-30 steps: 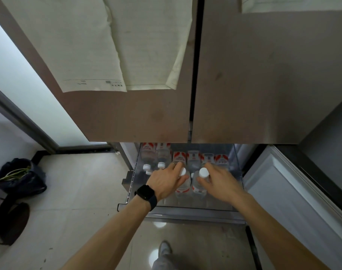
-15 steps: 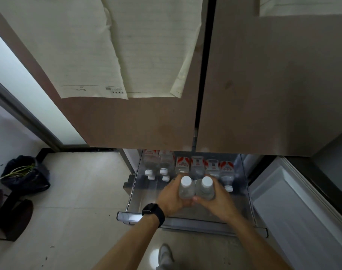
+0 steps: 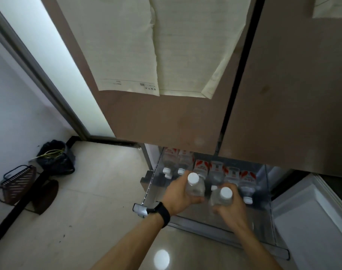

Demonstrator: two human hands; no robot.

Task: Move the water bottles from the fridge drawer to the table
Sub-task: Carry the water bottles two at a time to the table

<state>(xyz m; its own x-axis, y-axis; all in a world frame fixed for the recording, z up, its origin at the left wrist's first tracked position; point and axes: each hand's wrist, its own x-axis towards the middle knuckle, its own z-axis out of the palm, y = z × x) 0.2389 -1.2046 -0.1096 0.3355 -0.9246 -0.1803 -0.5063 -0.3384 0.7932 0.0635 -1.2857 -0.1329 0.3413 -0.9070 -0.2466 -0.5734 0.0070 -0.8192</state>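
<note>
The fridge drawer (image 3: 220, 231) stands pulled out below the closed fridge doors. Several clear water bottles with red-and-white labels (image 3: 216, 169) lie in it with white caps toward me. My left hand (image 3: 178, 193), with a black watch on the wrist, grips one upright clear bottle (image 3: 195, 187) with a white cap, held above the drawer. My right hand (image 3: 231, 206) grips a second upright bottle (image 3: 221, 197) just to its right, also above the drawer. The table is out of view.
Brown fridge doors (image 3: 166, 123) with paper sheets taped on them fill the upper view. A white open panel (image 3: 310, 217) stands at the right of the drawer. On the floor at left are a black bag (image 3: 55, 158) and a dark wire basket (image 3: 17, 182).
Both hands have closed on a bottle each and lifted them up out of the drawer. The camera has swung left and the hands now sit lower right in view.
</note>
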